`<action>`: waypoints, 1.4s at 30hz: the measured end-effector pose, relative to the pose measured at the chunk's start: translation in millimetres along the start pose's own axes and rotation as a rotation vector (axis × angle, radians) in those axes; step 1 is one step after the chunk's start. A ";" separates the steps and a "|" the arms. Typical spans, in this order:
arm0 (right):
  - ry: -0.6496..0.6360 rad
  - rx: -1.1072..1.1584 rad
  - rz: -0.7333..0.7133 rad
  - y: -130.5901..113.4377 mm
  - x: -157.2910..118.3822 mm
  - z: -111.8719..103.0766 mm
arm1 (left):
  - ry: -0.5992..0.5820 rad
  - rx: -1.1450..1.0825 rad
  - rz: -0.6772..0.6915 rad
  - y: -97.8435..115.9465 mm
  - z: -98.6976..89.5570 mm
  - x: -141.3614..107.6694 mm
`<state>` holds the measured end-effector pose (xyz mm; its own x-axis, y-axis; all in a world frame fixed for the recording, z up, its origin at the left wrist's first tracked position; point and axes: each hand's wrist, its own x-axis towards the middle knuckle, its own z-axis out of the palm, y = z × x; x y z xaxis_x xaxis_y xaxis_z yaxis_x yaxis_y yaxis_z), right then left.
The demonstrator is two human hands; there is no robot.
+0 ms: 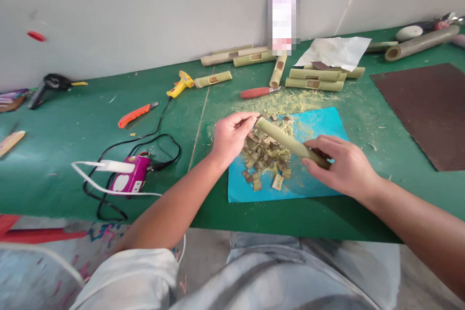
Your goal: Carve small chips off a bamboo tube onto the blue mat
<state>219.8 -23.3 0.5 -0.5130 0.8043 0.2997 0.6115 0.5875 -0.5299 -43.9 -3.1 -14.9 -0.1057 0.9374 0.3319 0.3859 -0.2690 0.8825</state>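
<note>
My right hand [339,162] is wrapped round the near end of a pale green bamboo tube [286,138], which slants up to the left. At the tube's far end, my left hand [234,133] pinches a small dark piece [259,117] between thumb and fingers; its kind is too small to tell. Beneath the tube, a heap of small cut bamboo chips [259,152] and shavings lies on a blue sheet [316,186]. A red-handled knife [256,92] rests on the green table just behind the heap.
Bamboo tubes with cut windows [314,83] lie at the back, some under white paper [332,51]. A brown sheet [421,111] is at right. Leftward are a yellow glue gun [180,84], an orange cutter [134,115], and a purple power adapter [132,174] with loose cords.
</note>
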 end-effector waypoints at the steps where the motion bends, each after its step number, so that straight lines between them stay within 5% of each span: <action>1: 0.004 0.006 -0.018 0.6 0.6 -0.9 | 0.005 -0.067 -0.065 -0.9 -0.2 0.6; 8: 0.054 -0.105 -0.110 8.1 5.2 -4.1 | -0.025 -0.498 -0.236 11.8 0.7 -0.2; 14: 0.101 -0.201 -0.099 15.1 6.5 -5.3 | -0.140 -0.618 -0.151 32.3 1.6 -12.9; 30: 0.127 -0.214 -0.079 19.9 7.3 -5.1 | -0.115 -0.500 -0.135 16.9 2.7 -15.3; 42: 0.100 -0.179 -0.032 21.1 8.8 -7.0 | 0.043 -0.211 0.189 16.8 -1.6 -14.6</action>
<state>232.5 -3.2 -2.4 -0.4770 0.7845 0.3963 0.6975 0.6122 -0.3723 -37.3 -21.7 -4.5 -0.0905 0.8573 0.5068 0.2032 -0.4823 0.8521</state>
